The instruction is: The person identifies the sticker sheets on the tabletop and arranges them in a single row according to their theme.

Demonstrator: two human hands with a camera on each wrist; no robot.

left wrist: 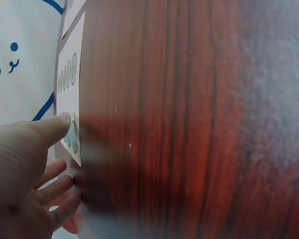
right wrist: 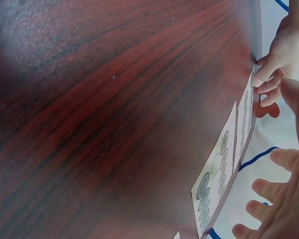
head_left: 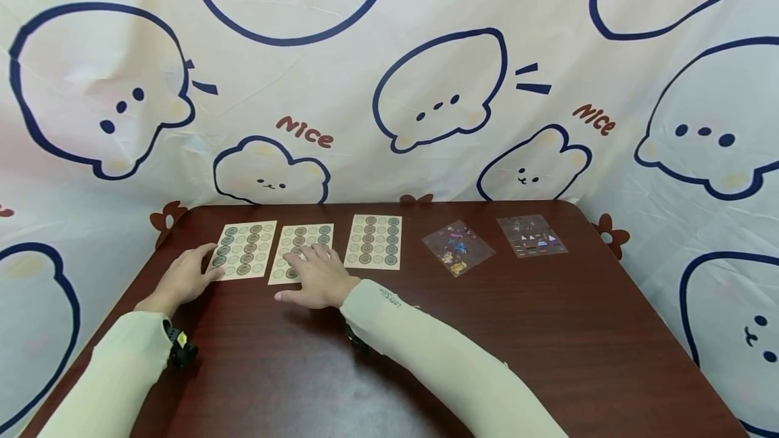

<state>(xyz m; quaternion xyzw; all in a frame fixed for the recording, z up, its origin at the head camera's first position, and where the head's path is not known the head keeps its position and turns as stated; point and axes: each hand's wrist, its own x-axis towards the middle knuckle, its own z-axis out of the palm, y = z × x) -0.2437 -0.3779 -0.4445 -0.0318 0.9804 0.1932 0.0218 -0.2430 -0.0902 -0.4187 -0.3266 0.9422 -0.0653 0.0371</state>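
Three cream sheets printed with rows of round, coin-like circles lie side by side: a left sheet point(head_left: 246, 249), a middle sheet point(head_left: 312, 234) and a right sheet point(head_left: 373, 242). My left hand point(head_left: 180, 280) is at the left sheet's left edge. Its thumb point(left wrist: 57, 127) touches the sheet near a corner in the left wrist view, the other fingers loosely bent beside the edge. Over the middle sheet my right hand point(head_left: 320, 277) is spread, covering its lower right part. In the right wrist view its fingers point(right wrist: 269, 189) look extended, gripping nothing; whether they touch the paper I cannot tell.
To the right lie two clear plastic sheets with small colourful figures, one tilted point(head_left: 458, 249) and one farther right point(head_left: 532, 235). Everything rests on a dark reddish-brown wooden table point(head_left: 548, 336). A white cloth with cartoon drawings point(head_left: 353, 86) hangs behind and at both sides.
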